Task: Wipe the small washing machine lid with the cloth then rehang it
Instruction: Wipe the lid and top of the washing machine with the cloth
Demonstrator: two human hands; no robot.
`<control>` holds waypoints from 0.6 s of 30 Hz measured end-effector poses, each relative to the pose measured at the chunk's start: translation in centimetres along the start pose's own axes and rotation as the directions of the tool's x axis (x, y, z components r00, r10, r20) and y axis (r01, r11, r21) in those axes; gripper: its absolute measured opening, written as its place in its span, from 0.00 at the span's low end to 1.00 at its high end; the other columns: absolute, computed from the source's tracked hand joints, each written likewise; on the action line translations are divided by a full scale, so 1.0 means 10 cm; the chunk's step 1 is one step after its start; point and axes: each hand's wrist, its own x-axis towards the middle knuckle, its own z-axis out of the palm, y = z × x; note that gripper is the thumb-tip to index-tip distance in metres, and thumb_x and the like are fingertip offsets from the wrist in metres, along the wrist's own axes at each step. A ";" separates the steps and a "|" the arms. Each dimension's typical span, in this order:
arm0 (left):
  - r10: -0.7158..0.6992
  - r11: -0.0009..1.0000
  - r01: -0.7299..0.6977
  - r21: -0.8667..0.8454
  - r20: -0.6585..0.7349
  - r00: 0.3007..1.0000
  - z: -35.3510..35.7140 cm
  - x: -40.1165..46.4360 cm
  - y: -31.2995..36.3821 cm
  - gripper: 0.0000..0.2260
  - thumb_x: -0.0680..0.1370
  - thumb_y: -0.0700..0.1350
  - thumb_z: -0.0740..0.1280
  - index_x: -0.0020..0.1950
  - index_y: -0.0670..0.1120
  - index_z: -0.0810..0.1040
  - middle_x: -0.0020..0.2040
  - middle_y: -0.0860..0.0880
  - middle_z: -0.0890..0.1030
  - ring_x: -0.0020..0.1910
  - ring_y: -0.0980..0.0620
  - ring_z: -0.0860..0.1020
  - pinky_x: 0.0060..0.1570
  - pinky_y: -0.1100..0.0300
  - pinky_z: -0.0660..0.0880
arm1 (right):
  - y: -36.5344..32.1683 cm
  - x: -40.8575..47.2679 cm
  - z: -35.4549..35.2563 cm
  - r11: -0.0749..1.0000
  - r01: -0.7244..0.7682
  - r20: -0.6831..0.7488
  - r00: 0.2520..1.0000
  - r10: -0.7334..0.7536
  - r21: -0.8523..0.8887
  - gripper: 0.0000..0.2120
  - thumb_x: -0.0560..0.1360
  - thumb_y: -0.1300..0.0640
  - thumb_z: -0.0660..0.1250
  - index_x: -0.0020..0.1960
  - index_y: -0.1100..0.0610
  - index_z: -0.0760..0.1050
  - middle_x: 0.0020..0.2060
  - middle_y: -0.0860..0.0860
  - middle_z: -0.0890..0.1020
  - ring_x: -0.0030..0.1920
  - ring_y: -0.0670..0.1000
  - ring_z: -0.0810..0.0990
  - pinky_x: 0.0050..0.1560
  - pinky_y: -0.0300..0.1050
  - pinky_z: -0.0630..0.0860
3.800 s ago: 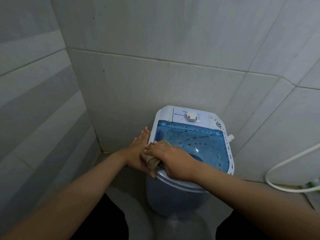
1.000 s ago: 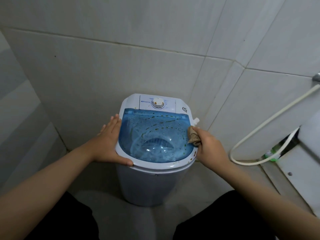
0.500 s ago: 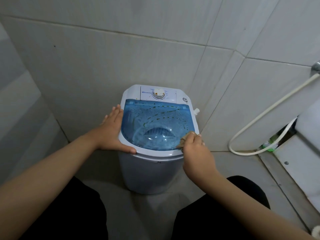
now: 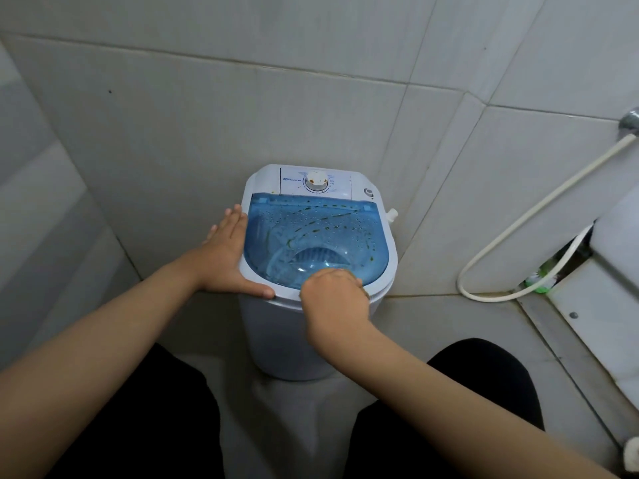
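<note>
You are looking down at a pale tiled floor (image 4: 432, 316) that meets the grey tiled walls in a corner. 1 small washing machine (image 4: 290, 344) stands directly on it, upright, pushed close to that corner. To its right, the low loop of a white hose (image 4: 484, 296) rests on the floor beside a raised white ledge (image 4: 594, 305).

Large pale grey wall tiles (image 4: 214, 108) meet in a dim corner above a grey tiled floor (image 4: 446, 316), while a white hose (image 4: 539, 209) loops down from a metal fitting (image 4: 630, 121) on the right wall.
</note>
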 end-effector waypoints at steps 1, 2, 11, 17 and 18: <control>-0.002 1.000 0.002 0.000 -0.004 1.000 0.00 0.00 0.00 0.72 0.45 0.83 0.58 0.75 0.46 0.33 0.77 0.46 0.32 0.74 0.50 0.31 0.73 0.48 0.37 | -0.04 0.00 -0.04 0.999 0.032 0.020 0.999 -0.032 0.034 0.22 0.72 0.72 0.61 0.65 0.75 0.64 0.60 0.73 0.72 0.60 0.72 0.73 0.52 0.62 0.79; -0.004 1.000 0.004 0.000 -0.005 1.000 0.00 0.01 0.00 0.72 0.45 0.83 0.58 0.75 0.46 0.33 0.77 0.46 0.32 0.74 0.50 0.31 0.73 0.48 0.37 | -0.07 -0.01 -0.09 0.995 0.057 0.031 0.998 -0.060 0.087 0.21 0.72 0.72 0.61 0.65 0.72 0.67 0.61 0.70 0.73 0.61 0.71 0.73 0.53 0.62 0.78; 0.013 1.000 -0.013 0.000 -0.009 1.000 0.03 0.01 -0.01 0.71 0.47 0.82 0.60 0.75 0.47 0.31 0.76 0.46 0.31 0.74 0.49 0.30 0.73 0.46 0.38 | 0.36 0.01 -0.52 0.754 0.140 0.004 0.983 -0.185 0.642 0.02 0.67 0.63 0.64 0.39 0.58 0.72 0.37 0.55 0.78 0.40 0.57 0.77 0.32 0.43 0.72; 0.015 1.000 -0.016 -0.021 -0.020 1.000 0.02 0.02 -0.03 0.68 0.53 0.77 0.67 0.75 0.48 0.31 0.76 0.47 0.31 0.74 0.49 0.30 0.73 0.48 0.37 | 0.50 0.64 -0.82 0.747 0.276 -0.271 0.953 -0.133 0.605 0.08 0.67 0.66 0.61 0.45 0.60 0.72 0.38 0.53 0.75 0.39 0.56 0.74 0.32 0.43 0.68; 0.012 1.000 -0.012 -0.024 -0.019 1.000 0.02 0.02 -0.03 0.68 0.53 0.77 0.67 0.75 0.48 0.31 0.76 0.47 0.31 0.74 0.50 0.30 0.73 0.47 0.37 | 0.48 0.78 -0.85 0.766 0.300 -0.305 0.941 -0.143 0.568 0.10 0.67 0.67 0.60 0.48 0.61 0.72 0.39 0.54 0.75 0.40 0.57 0.74 0.34 0.44 0.69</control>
